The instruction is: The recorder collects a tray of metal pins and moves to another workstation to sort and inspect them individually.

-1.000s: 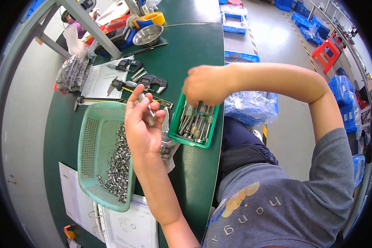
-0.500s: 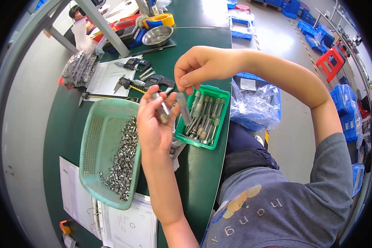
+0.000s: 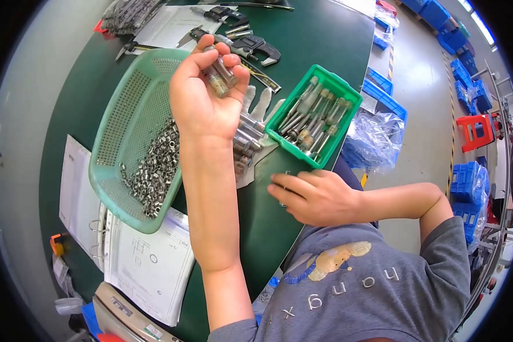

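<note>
My left hand (image 3: 208, 105) is raised palm up between the mesh basket and the green box. Its curled fingers hold a clear tube (image 3: 222, 69) and another tube (image 3: 215, 81) with something yellowish inside. My right hand (image 3: 322, 199) hovers palm down over the table's near edge, fingers loosely bent and apart; nothing plain is seen in them, and its thumb is hidden. Beyond it stands a green plastic box (image 3: 291, 149) full of clear tubes (image 3: 325, 105) with metal pins in them. More tubes (image 3: 248, 134) and a white glove (image 3: 261, 105) lie beside my left wrist.
A pale green mesh basket (image 3: 105, 154) holds many small metal rings (image 3: 157, 168). Digital micrometers (image 3: 253, 45), a caliper (image 3: 262, 74) and paper lie at the back. An open ring binder (image 3: 154, 268) is at the near left. Blue crates (image 3: 396, 102) stand on the floor to the right.
My right hand has moved from above the green box back toward my body, and the tube it held is out of its fingers. My left hand still holds tubes. The view has shifted.
</note>
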### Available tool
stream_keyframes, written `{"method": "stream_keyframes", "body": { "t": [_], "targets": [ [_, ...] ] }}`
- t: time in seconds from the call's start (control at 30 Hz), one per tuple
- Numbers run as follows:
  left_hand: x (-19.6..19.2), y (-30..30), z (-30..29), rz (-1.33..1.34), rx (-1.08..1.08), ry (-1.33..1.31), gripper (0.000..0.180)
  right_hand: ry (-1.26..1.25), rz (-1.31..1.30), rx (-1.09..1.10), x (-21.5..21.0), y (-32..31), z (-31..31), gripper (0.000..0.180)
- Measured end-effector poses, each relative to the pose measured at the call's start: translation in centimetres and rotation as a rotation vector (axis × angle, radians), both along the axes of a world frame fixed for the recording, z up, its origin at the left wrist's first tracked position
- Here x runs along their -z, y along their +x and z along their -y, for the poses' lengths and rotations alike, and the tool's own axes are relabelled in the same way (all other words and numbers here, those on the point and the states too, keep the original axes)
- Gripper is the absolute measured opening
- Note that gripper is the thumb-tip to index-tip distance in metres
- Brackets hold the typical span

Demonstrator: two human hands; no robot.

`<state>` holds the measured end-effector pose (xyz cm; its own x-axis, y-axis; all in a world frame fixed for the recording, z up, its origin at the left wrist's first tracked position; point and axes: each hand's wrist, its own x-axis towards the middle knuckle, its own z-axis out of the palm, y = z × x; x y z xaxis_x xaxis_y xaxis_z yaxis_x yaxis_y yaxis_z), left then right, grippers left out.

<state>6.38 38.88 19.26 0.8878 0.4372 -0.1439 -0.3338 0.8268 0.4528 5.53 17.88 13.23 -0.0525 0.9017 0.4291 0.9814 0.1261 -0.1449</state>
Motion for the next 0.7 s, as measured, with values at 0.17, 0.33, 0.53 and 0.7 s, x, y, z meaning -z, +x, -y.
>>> {"method": "stream_keyframes", "body": {
  "t": [0.17,0.33,0.53,0.7],
  "targets": [
    [-0.1,0.0,-0.5,-0.091,-0.123,0.013,0.023,-0.130,-0.117,0.038,0.2,0.1,-0.1,0.023],
    [-0.3,0.1,1.1,-0.064,0.019,0.130,0.025,-0.035,-1.308,0.103,-4.9,1.9,-0.5,0.016],
    [-0.7,0.0,3.7,-0.110,0.292,0.539,0.024,0.255,-1.626,0.028,-7.2,6.7,-1.1,0.026],
    [-1.7,-0.6,5.3,-0.038,0.537,0.494,0.028,0.472,-1.566,-0.058,-7.4,8.3,-1.1,0.024]
  ]
}}
